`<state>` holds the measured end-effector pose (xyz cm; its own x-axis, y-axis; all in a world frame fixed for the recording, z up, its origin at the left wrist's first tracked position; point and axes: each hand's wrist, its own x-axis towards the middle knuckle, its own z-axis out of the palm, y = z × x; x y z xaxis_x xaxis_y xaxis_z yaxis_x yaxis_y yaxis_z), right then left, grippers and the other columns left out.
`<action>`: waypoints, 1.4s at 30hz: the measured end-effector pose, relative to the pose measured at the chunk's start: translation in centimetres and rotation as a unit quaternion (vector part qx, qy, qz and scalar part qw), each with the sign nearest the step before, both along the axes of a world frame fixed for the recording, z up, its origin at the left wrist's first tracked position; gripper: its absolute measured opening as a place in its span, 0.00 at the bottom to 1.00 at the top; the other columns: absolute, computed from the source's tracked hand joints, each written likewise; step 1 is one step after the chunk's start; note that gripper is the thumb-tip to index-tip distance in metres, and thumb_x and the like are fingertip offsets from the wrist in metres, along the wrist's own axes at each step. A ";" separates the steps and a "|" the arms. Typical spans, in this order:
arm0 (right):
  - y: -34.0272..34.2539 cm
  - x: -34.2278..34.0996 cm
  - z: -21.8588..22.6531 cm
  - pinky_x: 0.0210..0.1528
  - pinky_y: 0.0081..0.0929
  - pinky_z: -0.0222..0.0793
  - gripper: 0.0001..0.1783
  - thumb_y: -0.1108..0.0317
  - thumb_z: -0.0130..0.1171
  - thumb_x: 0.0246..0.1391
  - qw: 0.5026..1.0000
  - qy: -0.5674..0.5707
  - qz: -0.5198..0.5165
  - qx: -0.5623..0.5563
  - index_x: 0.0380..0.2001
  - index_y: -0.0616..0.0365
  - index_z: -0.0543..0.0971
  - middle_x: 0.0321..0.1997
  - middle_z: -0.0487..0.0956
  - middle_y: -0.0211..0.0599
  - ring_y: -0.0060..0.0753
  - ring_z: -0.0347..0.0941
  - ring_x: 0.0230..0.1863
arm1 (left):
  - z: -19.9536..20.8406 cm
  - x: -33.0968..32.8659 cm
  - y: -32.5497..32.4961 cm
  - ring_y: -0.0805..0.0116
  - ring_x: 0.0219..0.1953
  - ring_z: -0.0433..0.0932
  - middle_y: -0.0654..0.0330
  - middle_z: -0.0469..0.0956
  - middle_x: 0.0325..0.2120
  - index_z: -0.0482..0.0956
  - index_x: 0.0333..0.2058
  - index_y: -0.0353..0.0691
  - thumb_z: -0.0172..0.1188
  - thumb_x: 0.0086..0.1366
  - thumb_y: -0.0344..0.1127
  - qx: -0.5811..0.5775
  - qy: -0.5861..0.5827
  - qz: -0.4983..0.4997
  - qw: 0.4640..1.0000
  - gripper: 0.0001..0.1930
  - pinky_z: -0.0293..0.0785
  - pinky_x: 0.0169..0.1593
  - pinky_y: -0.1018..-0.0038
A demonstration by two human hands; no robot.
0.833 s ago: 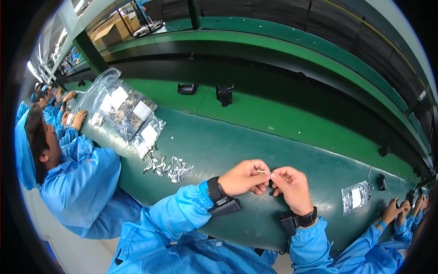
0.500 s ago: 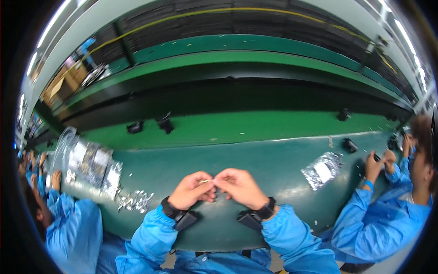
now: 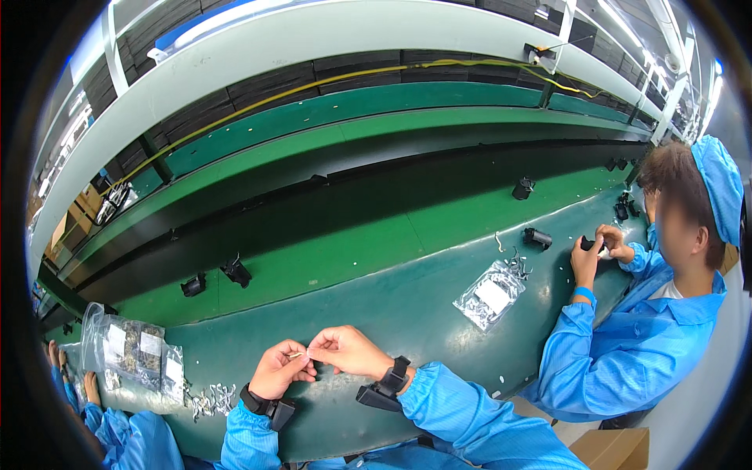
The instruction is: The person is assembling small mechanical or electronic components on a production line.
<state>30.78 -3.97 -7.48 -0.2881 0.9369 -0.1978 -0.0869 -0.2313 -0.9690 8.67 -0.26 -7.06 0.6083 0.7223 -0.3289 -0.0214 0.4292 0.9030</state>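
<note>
Nearest along the bottom of the frame are my blue sleeves (image 3: 446, 399), thin cloth with a fine line pattern, gathered at the cuffs, and black straps on both wrists. My left hand (image 3: 278, 370) pinches a small pale strip (image 3: 296, 355) between thumb and fingers, low and left of the frame's centre. My right hand (image 3: 351, 351) is narrowed to a pinch at the strip's other end, its tips almost touching my left ones; I take it that something so slender needs holding from both sides to keep steady.

Lower left, a loose heap of pale, bent pieces (image 3: 211, 400) lies by the mouth of a clear bag (image 3: 173, 368), probably tipped out there for easy picking. Beside it sits a larger, crinkled plastic bag (image 3: 117, 345), its contents brownish and its labels white. All rest on the smooth, dull-green bench (image 3: 376, 313).

Right of centre lie another shiny bag (image 3: 489, 296) and a black cylinder (image 3: 537, 239), near a co-worker's hands (image 3: 587, 258), which hold a dark part.

Farther, on the brighter green strip (image 3: 392, 235), black parts (image 3: 236, 272) stand spaced out, perhaps so each stays separate. Beyond runs a dark wall (image 3: 376, 172).
</note>
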 end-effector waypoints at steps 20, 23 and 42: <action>1.0 -1.0 0.4 0.25 0.22 0.75 0.14 0.62 0.61 0.67 0.955 0.198 -0.218 -0.024 0.47 0.58 0.74 0.38 0.77 0.31 0.19 0.74 0.29 | 2.2 -7.3 17.8 0.51 0.51 0.79 0.50 0.78 0.51 0.77 0.56 0.40 0.73 0.56 0.49 0.379 0.622 0.321 0.606 0.32 0.76 0.57 0.62; 0.9 -1.3 0.1 0.25 0.22 0.75 0.14 0.61 0.61 0.67 0.961 0.189 -0.201 -0.028 0.48 0.57 0.74 0.39 0.77 0.30 0.19 0.73 0.29 | -1.1 -11.5 21.8 0.47 0.49 0.82 0.47 0.83 0.44 0.82 0.50 0.39 0.76 0.49 0.50 0.345 0.642 0.311 0.611 0.31 0.76 0.58 0.60; -0.1 3.3 4.0 0.32 0.25 0.81 0.07 0.73 0.63 0.63 0.933 0.261 -0.224 0.106 0.42 0.61 0.76 0.49 0.80 0.40 0.28 0.79 0.43 | 2.8 0.8 -0.8 0.57 0.66 0.68 0.50 0.69 0.62 0.63 0.65 0.39 0.74 0.47 0.21 0.380 0.073 0.135 0.912 0.45 0.69 0.63 0.61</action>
<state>34.09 -4.06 -3.52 0.1358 0.9887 0.0638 -0.6023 0.1335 -0.7870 9.44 -1.03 -4.24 0.3638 0.8929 0.2654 0.1105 -0.3242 0.9395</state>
